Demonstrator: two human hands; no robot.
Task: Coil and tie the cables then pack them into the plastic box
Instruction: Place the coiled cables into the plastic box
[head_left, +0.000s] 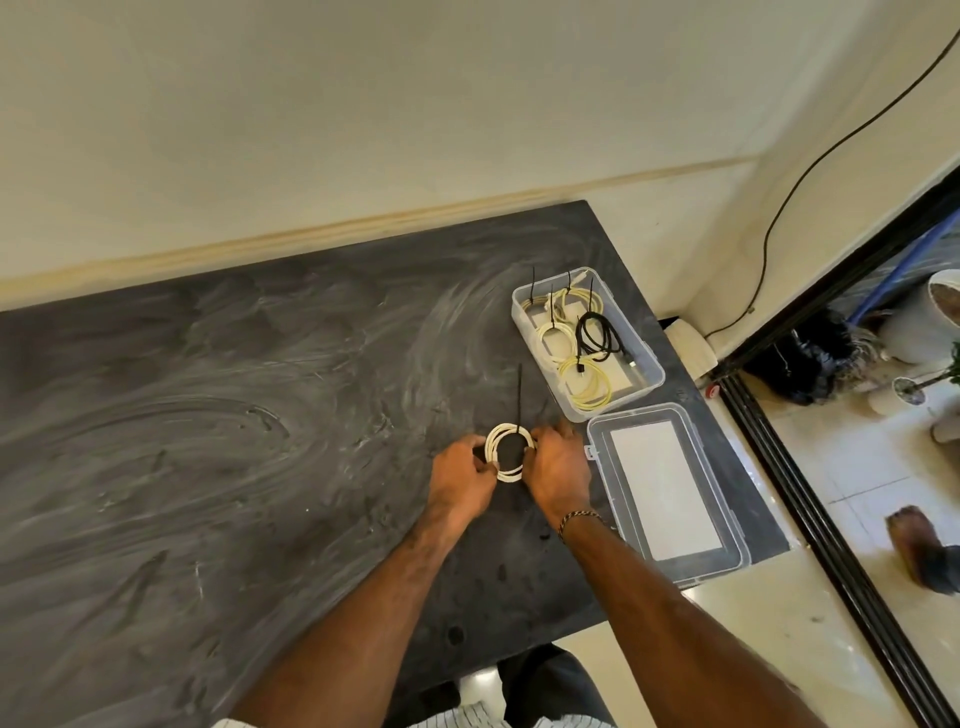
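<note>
Dark smeared counter (208, 389) carries everything. Plastic box (652, 371) stands open at its far right, several tied coils already inside; its lid (670, 493) lies flat just beside it, nearer the person. White cable coil (506, 451) sits on the counter between both hands, near the box. Left hand (460, 475) pinches the coil's left side; right hand (558, 462) grips its right side, fingers curled at the loops. Black zip tie (518, 395) stands up from the coil's far edge. Judgement: tying step underway. Keep loops stacked flat, hold the bundle firmly while cinching, pull the tie tail straight so no loop slips out.
</note>
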